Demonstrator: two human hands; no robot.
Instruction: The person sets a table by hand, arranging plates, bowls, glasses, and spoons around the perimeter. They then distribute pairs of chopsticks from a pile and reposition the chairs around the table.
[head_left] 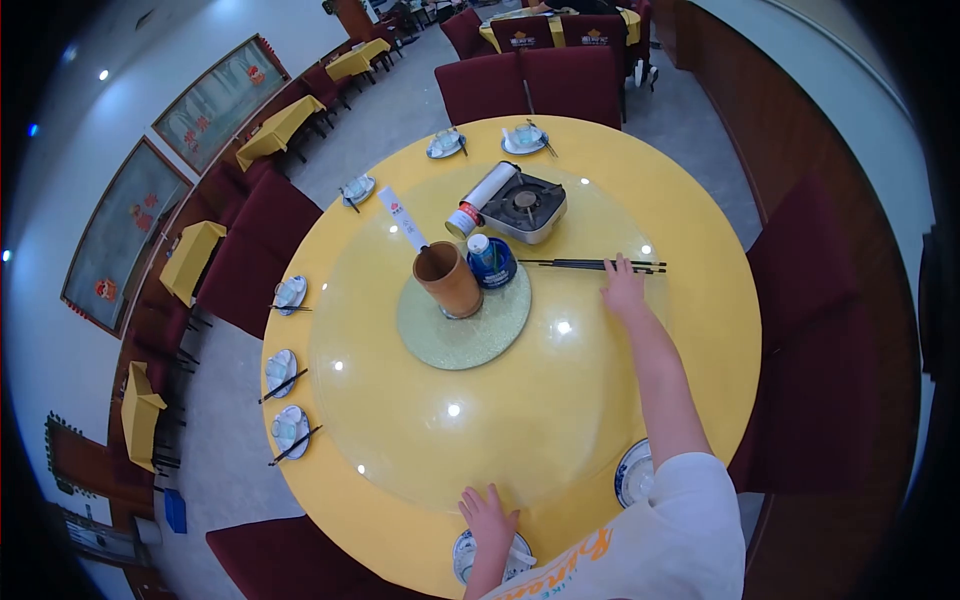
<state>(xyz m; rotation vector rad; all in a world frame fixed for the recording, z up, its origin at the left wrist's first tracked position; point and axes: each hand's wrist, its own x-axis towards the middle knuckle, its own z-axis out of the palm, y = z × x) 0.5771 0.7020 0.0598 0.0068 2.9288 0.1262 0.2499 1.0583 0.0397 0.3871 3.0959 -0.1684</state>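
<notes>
My right hand [624,284] reaches out over the right part of the glass turntable [480,420], its fingers on a bundle of dark chopsticks [570,264] that lies flat there. Whether the fingers grip the chopsticks or only rest on them is too small to tell. Near the table's front edge my left hand [489,518] is spread and holds nothing, close above a plate setting [464,556] and the turntable's rim. A brown cylindrical holder [447,280] stands on the green centre disc [440,345], with a white paper-wrapped item [403,218] sticking up from it.
Beside the holder sits a blue container [492,264]; behind are a portable stove [525,204] and a white canister [488,193]. Plate settings line the yellow table [715,300], one [633,475] under my right arm. Dark red chairs [815,340] surround it.
</notes>
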